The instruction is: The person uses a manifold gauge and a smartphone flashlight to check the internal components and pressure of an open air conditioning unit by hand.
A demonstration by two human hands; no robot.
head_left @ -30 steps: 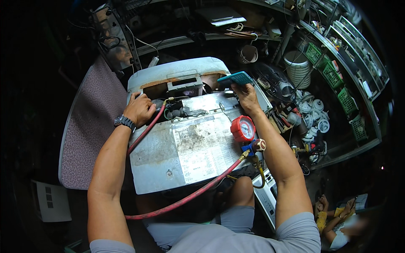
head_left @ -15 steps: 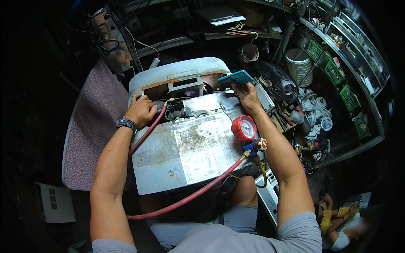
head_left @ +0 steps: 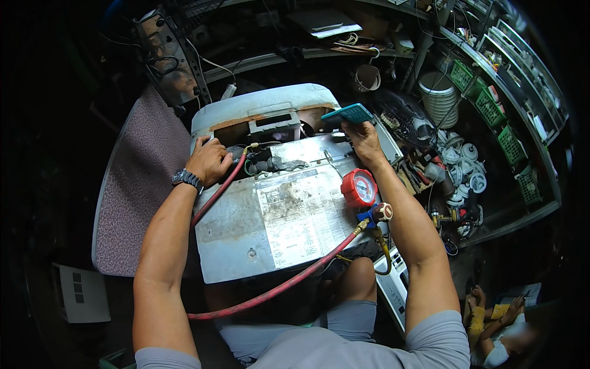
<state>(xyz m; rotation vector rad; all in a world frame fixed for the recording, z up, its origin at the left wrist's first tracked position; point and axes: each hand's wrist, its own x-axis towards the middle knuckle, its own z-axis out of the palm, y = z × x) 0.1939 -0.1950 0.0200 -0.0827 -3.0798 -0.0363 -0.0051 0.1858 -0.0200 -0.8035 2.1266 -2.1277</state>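
A grey metal appliance casing (head_left: 231, 234), probably an air conditioner, sits in front of me with rust along its far opening. My left hand (head_left: 209, 161), wearing a wristwatch, has its fingers bent over the casing's left edge. A flat teal piece with a ribbed face (head_left: 349, 114) is in my right hand (head_left: 364, 142), above the far right corner; its kind is unclear. Beside my right forearm, a red pressure gauge (head_left: 359, 187) with a blue valve body (head_left: 370, 215) stands over the casing. One red hose (head_left: 289, 284) runs from the valve; another red hose (head_left: 228, 186) meets a brass fitting near my left hand.
A purple patterned board (head_left: 138, 190) leans at the left. To the right are a black fan-like part (head_left: 402, 117), tools, several white round parts (head_left: 469, 166), a white bucket (head_left: 437, 92) and green baskets (head_left: 507, 142) on a shelf. Another person (head_left: 501, 332) sits at the lower right.
The whole view has shifted slightly, with the scene moving a little to the right. Both hands keep their places on the casing and the teal piece.
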